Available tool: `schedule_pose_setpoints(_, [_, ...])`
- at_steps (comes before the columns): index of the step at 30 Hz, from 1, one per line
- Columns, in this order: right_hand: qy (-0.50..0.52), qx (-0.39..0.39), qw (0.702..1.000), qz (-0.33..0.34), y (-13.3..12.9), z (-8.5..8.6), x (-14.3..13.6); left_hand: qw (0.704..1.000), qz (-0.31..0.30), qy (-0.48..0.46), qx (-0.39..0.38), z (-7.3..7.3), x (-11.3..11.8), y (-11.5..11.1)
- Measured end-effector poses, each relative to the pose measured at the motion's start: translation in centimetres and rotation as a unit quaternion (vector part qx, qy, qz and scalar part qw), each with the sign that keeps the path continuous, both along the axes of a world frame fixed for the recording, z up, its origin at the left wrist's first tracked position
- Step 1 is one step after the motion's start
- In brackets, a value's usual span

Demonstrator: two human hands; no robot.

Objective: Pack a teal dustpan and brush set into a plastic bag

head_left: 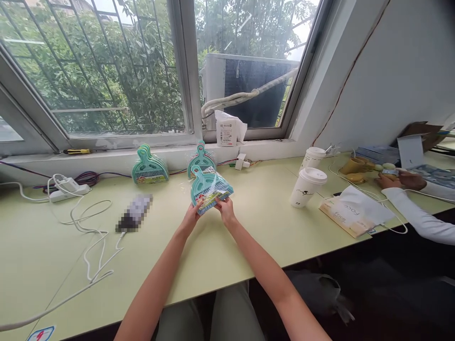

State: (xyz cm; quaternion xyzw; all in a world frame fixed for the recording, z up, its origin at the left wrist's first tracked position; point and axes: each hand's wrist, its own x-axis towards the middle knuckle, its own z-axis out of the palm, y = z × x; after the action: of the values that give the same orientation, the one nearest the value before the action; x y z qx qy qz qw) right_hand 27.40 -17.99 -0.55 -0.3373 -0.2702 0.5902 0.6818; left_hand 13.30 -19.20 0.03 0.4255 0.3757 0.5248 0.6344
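Note:
A teal dustpan-and-brush set [209, 187] in clear plastic wrap is held up over the table, tilted, its handle pointing away from me. My left hand [193, 211] grips its lower left edge, and my right hand [225, 208] grips the lower right edge. Just behind it, another teal dustpan set [201, 156] stands against the window ledge, partly hidden by the held one. Further left, a stack of similar teal dustpans [150, 166] leans on the same ledge.
Left are a phone [135, 213], white cables and a power strip [69, 192]. Right are two paper cups, the nearer one [307, 187] lidded, and a tissue pack [350, 210]. Another person's hands [400, 180] work at the far right. A white box [226, 132] sits on the ledge.

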Motion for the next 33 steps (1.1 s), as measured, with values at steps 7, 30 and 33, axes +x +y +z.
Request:
schedule_pose_setpoints(7, [-0.02, -0.1, 0.994, 0.043, 0.8, 0.2, 1.3, 0.998, 0.044, 0.043, 0.009, -0.8, -0.7, 0.4])
schedule_pose_setpoints(30, [-0.056, 0.047, 0.996, 0.049, -0.1, 0.0, 1.6, 0.988, -0.148, 0.047, 0.027, 0.8, -2.8, -0.5])
schedule_pose_setpoints(33, [-0.072, 0.048, 0.993, 0.078, -0.2, 0.1, 1.2, 0.996, -0.052, 0.05, 0.055, 0.3, -2.7, -0.1])
